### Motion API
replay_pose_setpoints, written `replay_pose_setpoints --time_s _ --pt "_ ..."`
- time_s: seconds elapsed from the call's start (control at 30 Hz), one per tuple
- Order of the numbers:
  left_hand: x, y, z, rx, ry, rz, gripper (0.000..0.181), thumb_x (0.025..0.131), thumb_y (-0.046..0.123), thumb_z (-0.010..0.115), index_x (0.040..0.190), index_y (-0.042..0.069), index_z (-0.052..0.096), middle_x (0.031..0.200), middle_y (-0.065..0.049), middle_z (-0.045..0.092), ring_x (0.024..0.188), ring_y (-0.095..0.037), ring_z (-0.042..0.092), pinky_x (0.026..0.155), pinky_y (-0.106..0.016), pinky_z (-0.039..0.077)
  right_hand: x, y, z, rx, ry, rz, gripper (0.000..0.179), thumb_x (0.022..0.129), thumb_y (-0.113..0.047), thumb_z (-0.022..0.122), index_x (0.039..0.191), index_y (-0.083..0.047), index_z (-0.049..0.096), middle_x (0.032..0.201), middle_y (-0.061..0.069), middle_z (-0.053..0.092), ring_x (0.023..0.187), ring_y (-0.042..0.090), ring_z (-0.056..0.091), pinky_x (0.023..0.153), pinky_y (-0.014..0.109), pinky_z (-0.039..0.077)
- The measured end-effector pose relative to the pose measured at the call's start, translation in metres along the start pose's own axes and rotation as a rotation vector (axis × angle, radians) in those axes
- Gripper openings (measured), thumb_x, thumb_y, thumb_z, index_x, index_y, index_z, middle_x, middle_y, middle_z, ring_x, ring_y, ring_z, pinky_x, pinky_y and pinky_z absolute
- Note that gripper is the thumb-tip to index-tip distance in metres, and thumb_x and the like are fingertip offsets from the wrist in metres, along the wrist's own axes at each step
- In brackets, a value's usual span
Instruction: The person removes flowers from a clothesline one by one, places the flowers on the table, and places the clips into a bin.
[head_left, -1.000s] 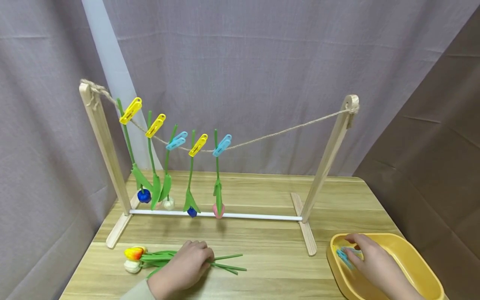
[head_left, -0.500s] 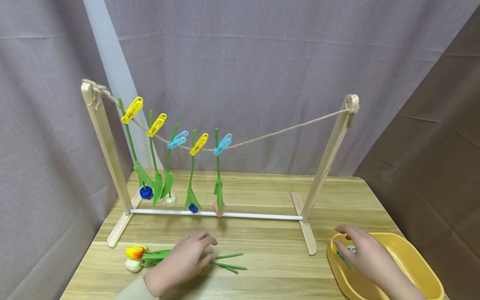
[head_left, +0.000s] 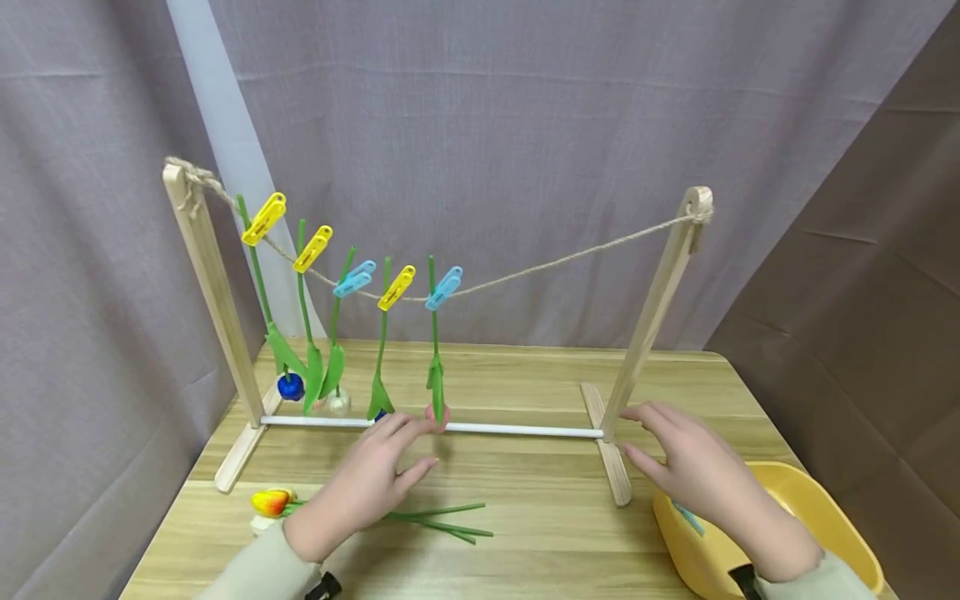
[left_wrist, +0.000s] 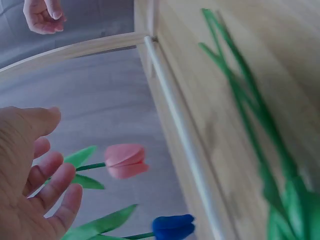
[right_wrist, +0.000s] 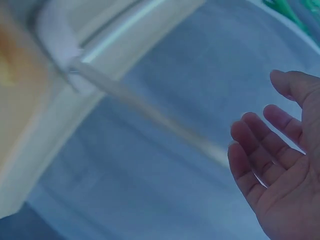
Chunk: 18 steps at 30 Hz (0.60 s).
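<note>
While five tulips (head_left: 332, 371) hang clipped and a bunch (head_left: 272, 502) lies unhung, my left hand (head_left: 372, 473) and right hand (head_left: 693, 457) spread loose, empty fingers.

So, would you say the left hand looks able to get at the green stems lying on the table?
Yes, most likely: the left hand holds nothing, and the ends of the green stems lie uncovered on the table nearby, with nothing visible in between.

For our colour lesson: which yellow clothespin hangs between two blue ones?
The fourth clothespin from the left in the head view; the other two yellow ones sit left of both blue ones.
</note>
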<state>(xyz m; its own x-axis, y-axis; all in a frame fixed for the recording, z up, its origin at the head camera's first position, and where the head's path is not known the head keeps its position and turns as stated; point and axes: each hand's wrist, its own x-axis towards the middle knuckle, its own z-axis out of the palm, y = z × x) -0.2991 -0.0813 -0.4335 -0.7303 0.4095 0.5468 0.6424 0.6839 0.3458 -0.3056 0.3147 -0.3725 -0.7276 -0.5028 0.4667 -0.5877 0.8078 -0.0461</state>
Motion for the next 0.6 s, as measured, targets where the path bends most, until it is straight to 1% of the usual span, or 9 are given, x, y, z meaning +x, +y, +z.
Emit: replay_pose_setpoints --time_s 0.1,0.2,0.37,0.5,0.6 --pt "0.009 0.003 -0.007 -0.017 0.046 0.006 0.043 0.083 0.024 0.078 0.121 0.011 0.063 0.114 0.002 0.061 0.108 -0.015 0.056 0.093 -0.037 0.048 0.019 -0.011 -0.006 0.012 0.029 -0.065 0.04 0.08 -0.022 0.078 0.115 -0.012 0.063 0.103 -0.001 0.066 0.088 0.021 0.066 0.073 0.042 0.054" --pt "0.019 0.006 -0.015 -0.059 0.094 0.014 0.043 0.084 0.023 0.077 0.122 0.009 0.061 0.114 0.003 0.059 0.11 -0.015 0.055 0.093 -0.035 0.048 0.04 -0.02 -0.014 0.025 0.07 -0.15 0.038 0.081 -0.024 0.076 0.114 -0.009 0.063 0.104 0.001 0.065 0.09 0.022 0.065 0.075 0.042 0.054" --pt "0.035 0.013 -0.024 -0.119 0.163 0.004 0.049 0.087 0.024 0.074 0.129 0.006 0.056 0.117 -0.001 0.057 0.11 -0.016 0.054 0.094 -0.035 0.048 0.076 -0.041 -0.028 0.027 0.117 -0.274 0.037 0.085 -0.029 0.07 0.113 -0.006 0.063 0.104 0.004 0.064 0.094 0.024 0.062 0.081 0.043 0.051" --pt "0.047 0.017 -0.028 -0.152 0.21 -0.013 0.056 0.086 0.021 0.075 0.133 0.004 0.051 0.121 -0.009 0.056 0.112 -0.02 0.053 0.097 -0.036 0.045 0.103 -0.06 -0.04 0.043 0.148 -0.35 0.034 0.087 -0.025 0.069 0.113 -0.005 0.063 0.103 0.005 0.065 0.095 0.024 0.061 0.084 0.042 0.049" --pt "0.055 0.018 -0.031 -0.188 0.235 -0.033 0.062 0.085 0.019 0.076 0.137 0.003 0.045 0.124 -0.011 0.052 0.114 -0.021 0.052 0.099 -0.036 0.043 0.121 -0.073 -0.045 0.069 0.205 -0.408 0.03 0.086 -0.02 0.07 0.111 -0.005 0.064 0.101 0.006 0.065 0.095 0.024 0.06 0.083 0.041 0.048"
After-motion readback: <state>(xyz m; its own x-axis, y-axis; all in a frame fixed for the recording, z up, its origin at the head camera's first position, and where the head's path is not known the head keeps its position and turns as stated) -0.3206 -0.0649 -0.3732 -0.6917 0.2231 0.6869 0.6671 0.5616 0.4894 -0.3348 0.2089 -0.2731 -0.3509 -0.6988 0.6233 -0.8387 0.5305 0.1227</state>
